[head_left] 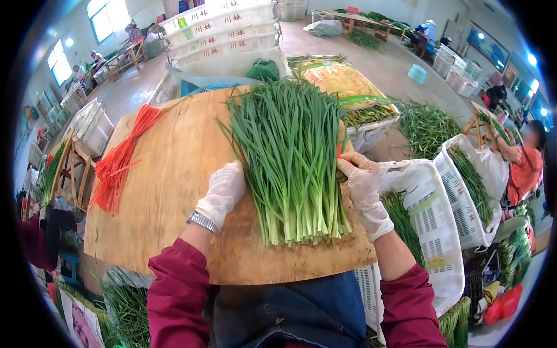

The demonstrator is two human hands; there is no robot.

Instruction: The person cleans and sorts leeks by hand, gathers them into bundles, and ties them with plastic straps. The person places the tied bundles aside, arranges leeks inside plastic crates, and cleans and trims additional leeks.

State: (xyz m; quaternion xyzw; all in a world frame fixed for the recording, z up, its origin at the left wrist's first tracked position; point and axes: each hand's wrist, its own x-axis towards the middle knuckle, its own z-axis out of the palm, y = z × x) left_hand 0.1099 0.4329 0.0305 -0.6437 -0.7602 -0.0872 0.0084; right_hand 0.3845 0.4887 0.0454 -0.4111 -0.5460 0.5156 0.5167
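Observation:
A broad bundle of garlic chives lies on a wooden board, leaf tips pointing away and pale cut ends toward me. My left hand, in a thin whitish glove, is closed against the bundle's left edge; its fingertips are hidden, and what they hold cannot be made out. At the right edge, my gloved right hand pinches a red tie strip, of which only a short piece shows beside the leaves. A pile of red tie strips rests on the board's left side.
Beyond the board stand stacked white crates and a crate topped by a yellow sack. White crates with chives sit at my right, near loose greens. A person in orange works farther right.

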